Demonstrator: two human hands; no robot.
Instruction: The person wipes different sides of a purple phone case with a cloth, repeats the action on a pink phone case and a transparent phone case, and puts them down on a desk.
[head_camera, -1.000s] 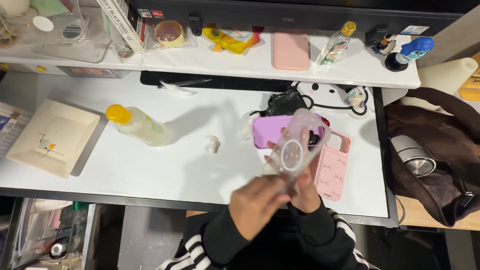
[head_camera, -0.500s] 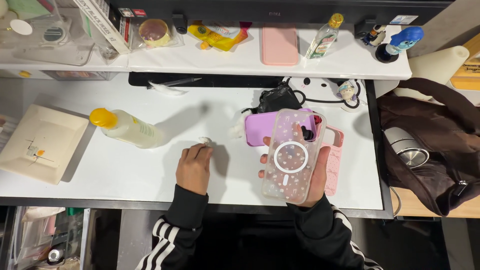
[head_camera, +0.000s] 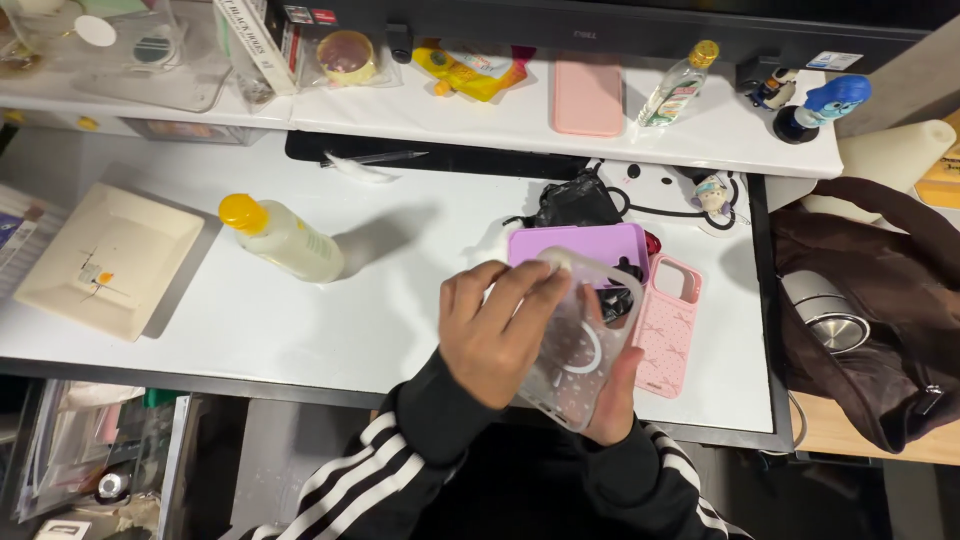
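A person at a white desk (head_camera: 300, 330) cradles a clear phone case (head_camera: 580, 355) from beneath in the right hand (head_camera: 612, 400), fingers curled up around its lower edge, while the left hand (head_camera: 495, 330) lies across the case's face, fingertips pressing a small white wad (head_camera: 553, 263) – it looks like cotton – against the top corner. The case sits just above the desk's near edge, over a purple case (head_camera: 575, 245) and beside a pink case (head_camera: 665, 335) printed with bows. It looks light and bendy, a thin shell with a white ring set in its back, likely slick under the fingers; gripping it by the long side rims, as the right hand does, seems the safest hold. Away to the left of the left hand lies a tipped bottle (head_camera: 280, 240) of pale liquid with a yellow cap, and further left a square cream dish (head_camera: 105, 258). Beyond both hands, on the raised shelf (head_camera: 500, 120), sit a yellow squeeze pouch (head_camera: 470, 72), a round tape roll (head_camera: 346, 56), a flat pink case (head_camera: 586, 97), a small clear bottle (head_camera: 678, 85) with a gold cap and green label, and a blue-headed figurine (head_camera: 825, 103) – with a boxed white package (head_camera: 250, 40), lettered in black, leaning at the far left.
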